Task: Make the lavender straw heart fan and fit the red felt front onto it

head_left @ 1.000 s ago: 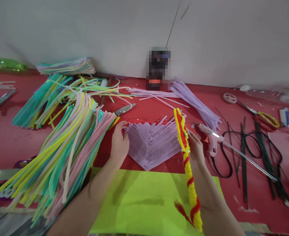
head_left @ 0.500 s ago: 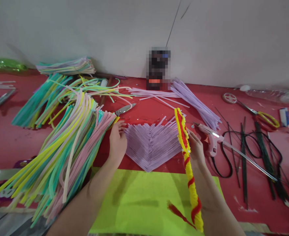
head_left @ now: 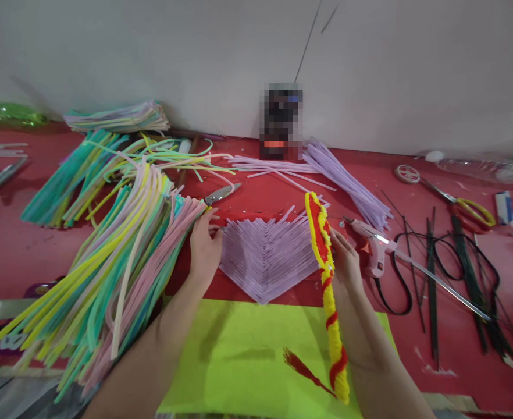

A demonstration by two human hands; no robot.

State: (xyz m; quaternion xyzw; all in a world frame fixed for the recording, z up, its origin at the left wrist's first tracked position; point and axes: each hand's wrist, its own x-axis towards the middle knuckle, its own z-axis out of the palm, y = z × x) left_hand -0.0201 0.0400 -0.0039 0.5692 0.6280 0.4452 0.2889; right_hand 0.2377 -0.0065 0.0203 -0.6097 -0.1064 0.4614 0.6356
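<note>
Between my hands lies a chevron-shaped panel of purple pipe cleaners (head_left: pixel 263 256), its point toward me. My left hand (head_left: pixel 206 244) is beside the panel's left edge, fingers loosely curved and apart, holding nothing visible. My right hand (head_left: pixel 346 262) is at the right edge, closed on a yellow-and-red pipe-cleaner wand (head_left: pixel 335 326); its fingertips are partly hidden behind the wand. The wand's upper part is a narrow red shape edged in yellow, and red spirals round its yellow stem. A red tassel (head_left: pixel 302 366) hangs from the stem's lower end.
Multicoloured pipe cleaners (head_left: pixel 108 267) are heaped at left, with pliers (head_left: pixel 224 193) behind. Loose purple pipe cleaners (head_left: pixel 348 180) lie at the back. A glue gun (head_left: pixel 376 247), scissors (head_left: pixel 470 209) and dark stems (head_left: pixel 433 291) lie right. A yellow-green sheet (head_left: pixel 239 355) is in front.
The wand and its tassel have swung left and slightly upward at the lower end. My left hand has shifted slightly left, away from the purple panel's edge. The right hand has barely moved.
</note>
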